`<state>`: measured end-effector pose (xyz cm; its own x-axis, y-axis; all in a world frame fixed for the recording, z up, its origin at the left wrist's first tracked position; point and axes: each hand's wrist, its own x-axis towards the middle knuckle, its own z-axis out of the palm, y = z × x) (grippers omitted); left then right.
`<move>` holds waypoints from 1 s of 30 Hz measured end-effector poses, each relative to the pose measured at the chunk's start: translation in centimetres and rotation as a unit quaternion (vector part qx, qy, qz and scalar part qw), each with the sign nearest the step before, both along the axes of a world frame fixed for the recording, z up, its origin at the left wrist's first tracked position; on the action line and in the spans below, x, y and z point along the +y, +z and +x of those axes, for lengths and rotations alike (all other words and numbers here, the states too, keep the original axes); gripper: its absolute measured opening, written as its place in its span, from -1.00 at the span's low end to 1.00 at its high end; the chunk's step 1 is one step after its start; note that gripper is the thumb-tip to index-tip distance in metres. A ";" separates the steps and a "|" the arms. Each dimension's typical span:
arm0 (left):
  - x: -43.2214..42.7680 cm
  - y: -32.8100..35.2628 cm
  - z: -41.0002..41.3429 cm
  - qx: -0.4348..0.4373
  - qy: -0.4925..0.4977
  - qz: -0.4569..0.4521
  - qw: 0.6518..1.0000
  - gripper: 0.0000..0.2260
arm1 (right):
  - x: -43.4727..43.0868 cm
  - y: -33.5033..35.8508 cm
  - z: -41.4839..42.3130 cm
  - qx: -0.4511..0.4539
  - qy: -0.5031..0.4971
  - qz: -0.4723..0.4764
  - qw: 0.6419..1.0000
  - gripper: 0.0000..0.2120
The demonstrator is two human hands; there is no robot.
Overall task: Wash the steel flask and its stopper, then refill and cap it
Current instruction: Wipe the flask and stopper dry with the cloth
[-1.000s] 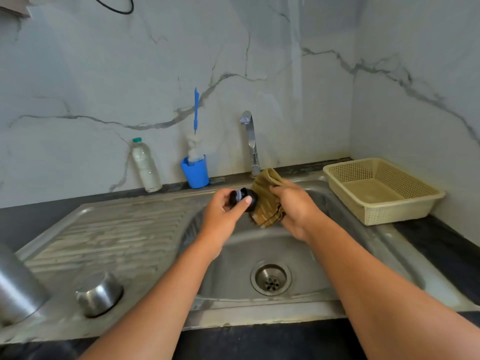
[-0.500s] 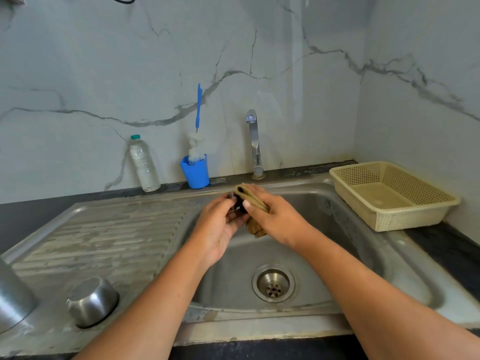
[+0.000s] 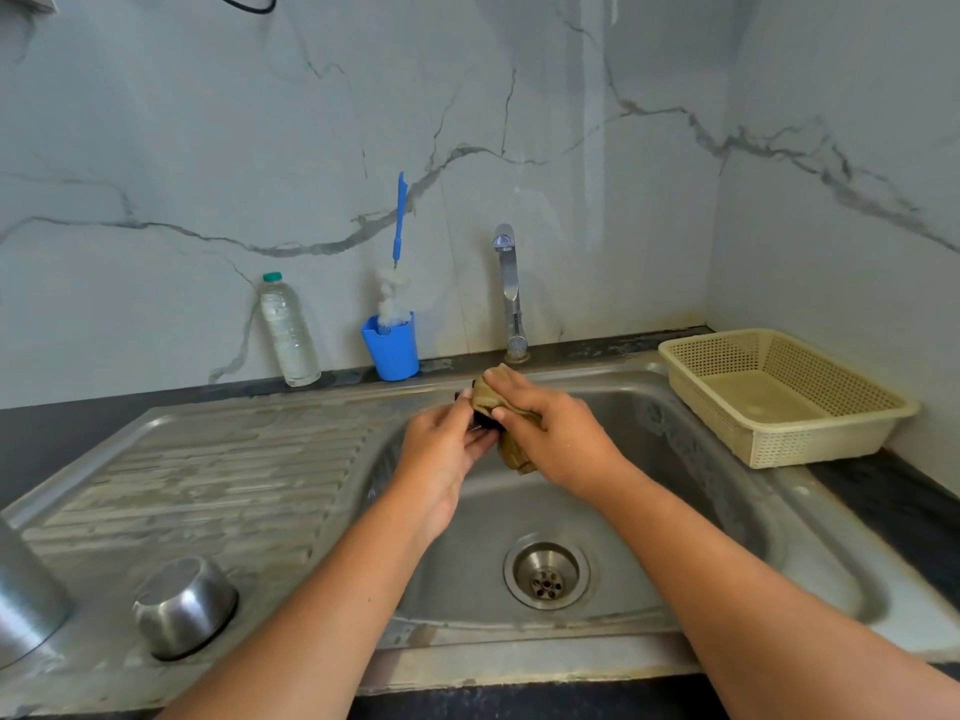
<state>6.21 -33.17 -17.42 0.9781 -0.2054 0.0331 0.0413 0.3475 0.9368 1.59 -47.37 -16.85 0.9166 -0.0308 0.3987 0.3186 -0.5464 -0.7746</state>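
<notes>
Marble-look wall panels run behind a stainless steel sink (image 3: 727, 511), and both hands meet over the basin. Left hand (image 3: 441, 454) has its grip clenched on the black stopper (image 3: 478, 420), only a sliver of it peeking out between the fingers. Right hand (image 3: 556, 439) is grasping a tan scrub cloth (image 3: 491, 400), folded over the top of the stopper and pressed right against it, with the loose end hanging down below the palm. Both forearms reach in from the bottom edge.

Down in the basin, the round drain (image 3: 546, 576) sits directly below the hands. At the back rim stands the chrome tap (image 3: 509, 288); no stream of water shows under its spout. Left of the tap, a blue cup (image 3: 392, 350) holds a bottle brush (image 3: 397, 241) with a blue handle and white bristles, upright. Further left, a clear plastic bottle (image 3: 288, 332) with a green cap stands on the dark tabletop (image 3: 52, 433) against the wall.

On the ribbed drainboard (image 3: 208, 485), near the front left, a small steel cup lid (image 3: 184, 608) rests upside down. At the far left edge, the steel flask (image 3: 26, 605) is partly cut off by the frame. Right of the basin, a cream perforated basket (image 3: 810, 444) sits in the corner.
</notes>
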 end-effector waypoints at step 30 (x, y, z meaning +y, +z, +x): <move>0.5 -0.2 0.2 -0.321 0.031 0.422 0.847 -0.63 | -1.8 1.3 -0.1 0.224 0.016 0.474 0.851 -0.65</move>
